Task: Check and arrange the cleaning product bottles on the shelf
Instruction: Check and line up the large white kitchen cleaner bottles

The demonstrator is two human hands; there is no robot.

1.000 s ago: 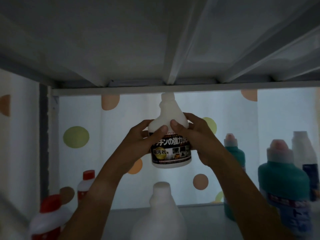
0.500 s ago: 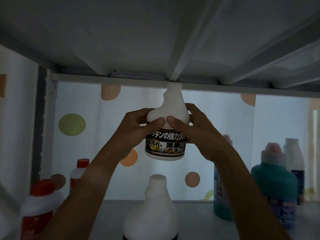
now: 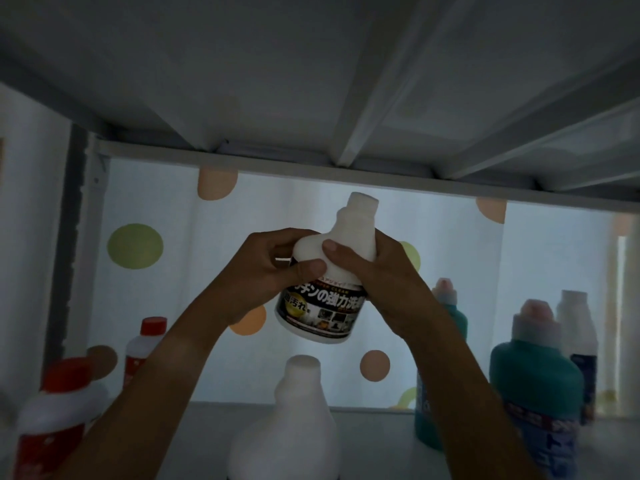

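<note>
A white bottle with a black label (image 3: 325, 308) hangs in the air inside the shelf bay, tilted with its open neck leaning right. My left hand (image 3: 266, 271) grips its shoulder from the left, thumb across the front. My right hand (image 3: 377, 275) grips the shoulder from the right, thumb pressed on the white upper part. Below it stands a second white bottle (image 3: 291, 424) with no cap on the shelf board (image 3: 377, 441).
Two red-capped bottles (image 3: 55, 417) (image 3: 143, 344) stand at the left. At the right are two teal bottles (image 3: 535, 386) (image 3: 446, 327) and a white bottle with a dark label (image 3: 576, 341). The upper shelf's underside (image 3: 311, 81) hangs close above. A dotted curtain (image 3: 135, 245) closes the back.
The held bottle has come down away from the upper shelf rail and tipped, its neck now leaning right. Both hands keep their grip on it.
</note>
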